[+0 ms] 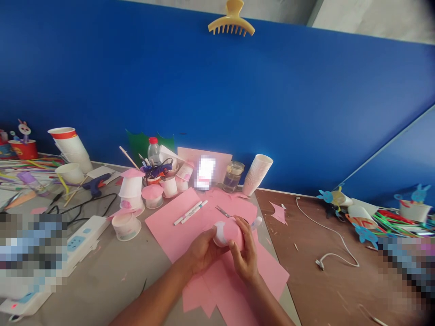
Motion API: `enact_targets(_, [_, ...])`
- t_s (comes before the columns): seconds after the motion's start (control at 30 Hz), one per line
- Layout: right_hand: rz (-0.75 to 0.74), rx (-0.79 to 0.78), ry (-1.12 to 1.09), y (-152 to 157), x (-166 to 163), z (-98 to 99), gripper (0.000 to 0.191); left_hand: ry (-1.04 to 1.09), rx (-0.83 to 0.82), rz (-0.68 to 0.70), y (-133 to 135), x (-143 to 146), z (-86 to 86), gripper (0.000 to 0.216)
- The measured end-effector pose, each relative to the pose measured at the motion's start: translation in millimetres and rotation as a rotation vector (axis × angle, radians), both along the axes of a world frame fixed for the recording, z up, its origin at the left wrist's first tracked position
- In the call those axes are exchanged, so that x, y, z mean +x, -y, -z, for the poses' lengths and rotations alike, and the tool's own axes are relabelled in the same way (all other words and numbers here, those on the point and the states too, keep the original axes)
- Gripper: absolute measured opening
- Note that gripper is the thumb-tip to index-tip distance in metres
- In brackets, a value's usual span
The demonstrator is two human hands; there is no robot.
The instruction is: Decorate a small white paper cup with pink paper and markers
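Between both hands is a small white paper cup (221,234) with pink paper on its side. My left hand (205,249) grips it from the left, with the fingers underneath. My right hand (245,253) closes around the pink side, thumb towards me and fingers over the far edge. Scissors (222,211) lie just beyond the cup on pink paper sheets (173,217), their handles hidden. A clear-and-white tube (257,222) is right of my right fingers, partly covered. Two white marker pens (190,213) rest on the paper further left.
Pink-covered paper cups (131,192) and a glue gun (97,183) stand or lie left, near a power strip (79,242). Behind are a lit phone (205,172), a glass jar (233,176) and a cup stack (257,174). A white cable (335,231) crosses the brown table at right.
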State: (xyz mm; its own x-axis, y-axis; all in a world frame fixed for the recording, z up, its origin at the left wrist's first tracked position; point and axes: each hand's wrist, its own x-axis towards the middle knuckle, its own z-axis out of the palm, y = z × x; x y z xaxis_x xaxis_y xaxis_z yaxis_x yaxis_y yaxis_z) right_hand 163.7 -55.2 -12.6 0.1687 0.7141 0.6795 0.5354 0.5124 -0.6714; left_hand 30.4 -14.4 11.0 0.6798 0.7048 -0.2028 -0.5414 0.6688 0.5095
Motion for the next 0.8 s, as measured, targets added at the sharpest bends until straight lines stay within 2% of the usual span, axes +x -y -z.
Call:
enact_targets(0.17, [0.001, 0.011, 0.014, 2, 1, -3.7, 0.046, -0.005, 0.009, 0.012, -1, 0, 0.7, 0.031])
enact_targets(0.3, [0.069, 0.050, -0.014, 4, 3, -8.3, 0.048, -0.020, 0.047, -0.014, -1, 0, 0.3, 0.036])
enact_targets(0.4, [0.095, 0.078, -0.025, 4, 5, -9.3, 0.049, -0.055, 0.144, -0.118, -1, 0, 2.1, 0.036])
enact_targets(0.5, [0.052, 0.077, -0.035, 3, 4, -8.6, 0.048, -0.129, 0.254, -0.268, 0, 2, 7.1, 0.033])
enact_targets(0.57, [0.030, 0.050, -0.052, 2, 3, -7.2, 0.050, -0.174, 0.315, -0.315, 0, 2, 10.0, 0.034])
enact_targets(0.8, [0.050, 0.025, -0.044, -1, 2, -4.3, 0.049, -0.197, 0.381, -0.262, 5, 2, 2.8, 0.036])
